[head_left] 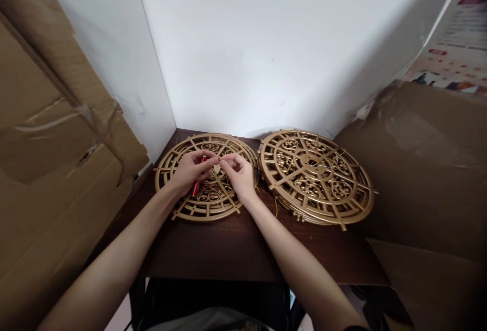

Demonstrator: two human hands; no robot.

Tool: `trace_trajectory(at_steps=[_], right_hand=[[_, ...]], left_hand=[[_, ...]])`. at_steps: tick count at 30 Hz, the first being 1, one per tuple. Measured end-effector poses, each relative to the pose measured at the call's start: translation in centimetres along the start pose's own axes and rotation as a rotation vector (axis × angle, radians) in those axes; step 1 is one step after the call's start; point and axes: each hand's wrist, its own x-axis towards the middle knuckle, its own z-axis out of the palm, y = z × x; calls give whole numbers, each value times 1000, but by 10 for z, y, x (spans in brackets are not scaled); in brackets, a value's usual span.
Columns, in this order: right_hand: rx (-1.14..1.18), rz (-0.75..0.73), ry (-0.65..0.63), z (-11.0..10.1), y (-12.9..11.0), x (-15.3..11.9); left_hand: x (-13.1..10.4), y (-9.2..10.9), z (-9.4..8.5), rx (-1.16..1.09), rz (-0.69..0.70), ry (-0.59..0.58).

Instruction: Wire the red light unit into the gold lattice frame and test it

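Two stacks of round gold openwork frames lie side by side, the left stack (pixel 207 214) under my hands and the right stack (pixel 323 184) tilted, with thin wires across its centre. My left hand (pixel 190 170) is closed around a red tool (pixel 196 188), its thumb and forefinger pinched near the left stack's centre. My right hand (pixel 239 173) meets those fingertips in a pinch. Whatever lies between the fingertips is too small to name.
A dark brown table (pixel 213 255) bears both stacks. Behind it rises a white panel (pixel 247 57). Cardboard stands at the left (pixel 49 143) and right (pixel 426 169). A thin yellow wire (pixel 276 207) hangs between the stacks.
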Motion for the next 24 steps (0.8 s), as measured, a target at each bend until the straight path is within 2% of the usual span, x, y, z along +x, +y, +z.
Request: trace_trajectory(at_steps=[8, 14, 24], right_hand=[[84, -18, 5, -1, 3, 0], [50, -2, -18, -2, 4, 0], [-2, -6, 17, -3, 5, -1]], left_hand=[[-6, 0, 2, 39, 23, -23], [-4, -2, 1, 18, 26, -4], [-5, 1, 4, -8, 14, 1]])
